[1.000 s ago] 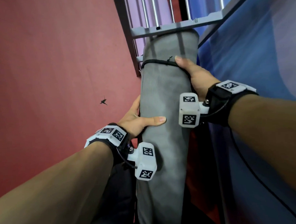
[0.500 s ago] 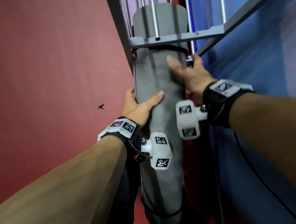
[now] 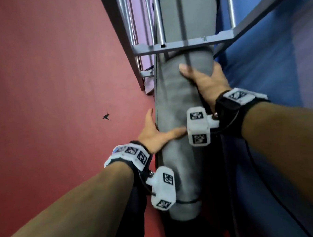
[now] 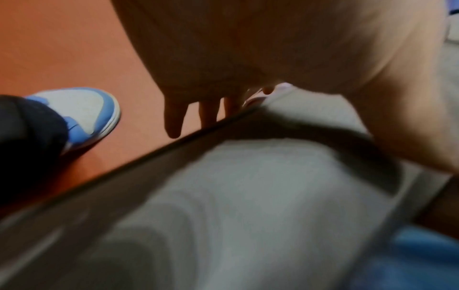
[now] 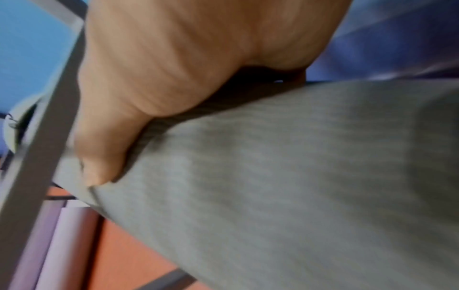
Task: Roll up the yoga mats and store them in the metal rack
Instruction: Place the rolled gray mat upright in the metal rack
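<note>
A grey rolled yoga mat (image 3: 176, 100) stands nearly upright, its top end pushed through the frame of the metal rack (image 3: 185, 45). A black strap (image 3: 187, 201) rings its lower end. My right hand (image 3: 207, 83) grips the mat just below the rack's crossbar, thumb across the front and fingers hidden behind. My left hand (image 3: 156, 136) holds the mat lower down on its left side, thumb laid across the front. The left wrist view shows the fingers (image 4: 174, 117) along the grey mat (image 4: 248, 196). In the right wrist view the thumb (image 5: 99, 166) presses the mat (image 5: 298, 176) beside a rack bar (image 5: 44, 147).
A purple rolled mat (image 5: 62, 235) stands in the rack to the left of the grey one. A blue mat or sheet (image 3: 275, 78) fills the right side. The red floor (image 3: 53, 86) lies to the left, with my blue-and-white shoe (image 4: 82, 109) on it.
The grey mat has slid further into the rack, and its upper strap has passed the crossbar. My right hand let go and took a new hold lower on the mat.
</note>
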`<state>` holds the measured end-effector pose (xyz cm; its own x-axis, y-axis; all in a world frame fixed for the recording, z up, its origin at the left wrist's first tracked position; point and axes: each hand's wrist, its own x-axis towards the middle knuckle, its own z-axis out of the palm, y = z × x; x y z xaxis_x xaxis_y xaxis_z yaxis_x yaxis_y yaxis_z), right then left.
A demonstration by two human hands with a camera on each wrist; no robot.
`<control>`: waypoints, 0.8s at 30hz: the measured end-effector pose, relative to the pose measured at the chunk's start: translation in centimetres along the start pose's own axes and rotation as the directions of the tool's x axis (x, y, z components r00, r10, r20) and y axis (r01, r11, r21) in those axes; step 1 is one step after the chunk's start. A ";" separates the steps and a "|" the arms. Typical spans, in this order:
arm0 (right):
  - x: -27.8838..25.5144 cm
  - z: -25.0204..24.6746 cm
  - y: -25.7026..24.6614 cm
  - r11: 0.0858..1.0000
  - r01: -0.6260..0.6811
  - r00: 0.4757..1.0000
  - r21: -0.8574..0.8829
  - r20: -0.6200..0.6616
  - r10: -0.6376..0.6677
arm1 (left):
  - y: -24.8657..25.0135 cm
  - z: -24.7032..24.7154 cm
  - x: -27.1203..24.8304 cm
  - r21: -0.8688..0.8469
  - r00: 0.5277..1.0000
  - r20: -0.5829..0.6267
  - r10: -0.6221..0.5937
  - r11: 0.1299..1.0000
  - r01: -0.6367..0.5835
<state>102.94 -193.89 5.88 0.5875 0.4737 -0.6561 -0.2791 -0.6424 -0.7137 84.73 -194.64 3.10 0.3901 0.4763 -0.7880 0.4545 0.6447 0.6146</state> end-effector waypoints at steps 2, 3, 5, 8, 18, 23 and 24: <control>0.6 -0.1 -1.0 0.998 0.024 0.999 -0.064 -0.028 -0.026 | -0.4 0.6 -0.2 -0.006 0.999 -0.024 0.035 0.999 -0.035; 0.3 -0.6 -0.7 0.995 0.028 0.999 -0.096 -0.021 -0.030 | 0.0 0.8 -0.2 -0.033 0.997 -0.051 0.049 0.998 -0.051; -1.2 -1.9 0.8 0.994 0.000 0.999 -0.112 0.034 0.004 | 1.1 0.9 0.0 -0.132 0.995 -0.093 0.048 0.989 -0.060; -4.6 -3.7 4.6 0.992 -0.098 0.986 -0.084 0.129 0.109 | 2.5 1.1 0.1 -0.292 0.993 -0.122 0.009 0.956 -0.045; -2.8 -1.1 0.3 0.997 -0.071 0.996 0.016 0.046 0.070 | 5.2 -1.1 0.6 -0.099 0.999 0.049 -0.013 0.995 0.017; -1.5 -0.6 -1.5 1.000 -0.012 1.000 0.007 -0.006 0.012 | 4.3 -0.6 -0.1 -0.142 0.996 0.092 -0.018 0.989 0.031; -1.8 -1.0 -1.0 0.999 -0.038 0.999 0.008 0.012 0.038 | 4.8 -0.5 0.2 -0.161 0.999 0.039 -0.005 0.987 0.011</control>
<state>102.90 -194.71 8.06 0.5672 0.4564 -0.6856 -0.3074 -0.6550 -0.6903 86.59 -191.15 5.85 0.4187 0.4494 -0.7891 0.3242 0.7378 0.5921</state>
